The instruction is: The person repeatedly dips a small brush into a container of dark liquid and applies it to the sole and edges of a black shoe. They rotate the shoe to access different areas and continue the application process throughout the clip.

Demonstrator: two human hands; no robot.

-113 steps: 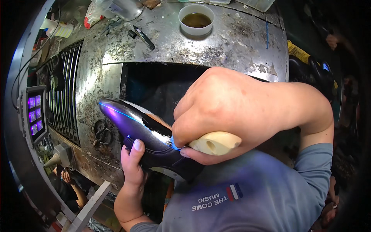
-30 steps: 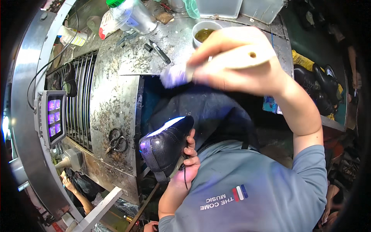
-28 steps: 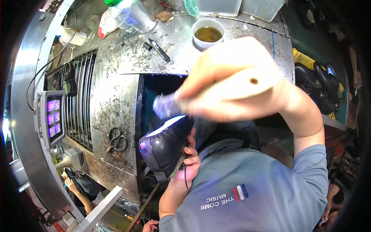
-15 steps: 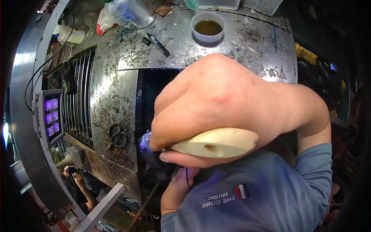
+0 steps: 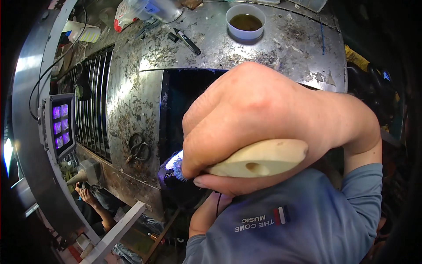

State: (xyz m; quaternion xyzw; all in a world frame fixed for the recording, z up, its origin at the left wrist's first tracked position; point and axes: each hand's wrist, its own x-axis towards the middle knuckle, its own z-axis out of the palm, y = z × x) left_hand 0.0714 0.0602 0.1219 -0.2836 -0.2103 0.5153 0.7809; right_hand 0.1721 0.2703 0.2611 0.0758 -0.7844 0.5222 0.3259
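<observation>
My right hand fills the middle of the view, its fingers wrapped round the pale wooden handle of a brush. The handle has a round hole near its end. Bluish bristles show past my fingers, against a dark object with a brightly lit, violet-white upper part; its kind I cannot make out. Below the brush, my left forearm leads up to a hand mostly hidden behind the right one. The left fingers do not show. A thin dark cord hangs beside that wrist.
A white bowl of brown liquid stands on the worn metal bench, near a black marker. Scissors lie left of a dark opening. A violet-lit lamp is at the left, above another person's arm.
The bench and its items have shifted slightly up and right in the picture. My right hand with the brush sits a little further right, and more of the lit surface by the bristles shows.
</observation>
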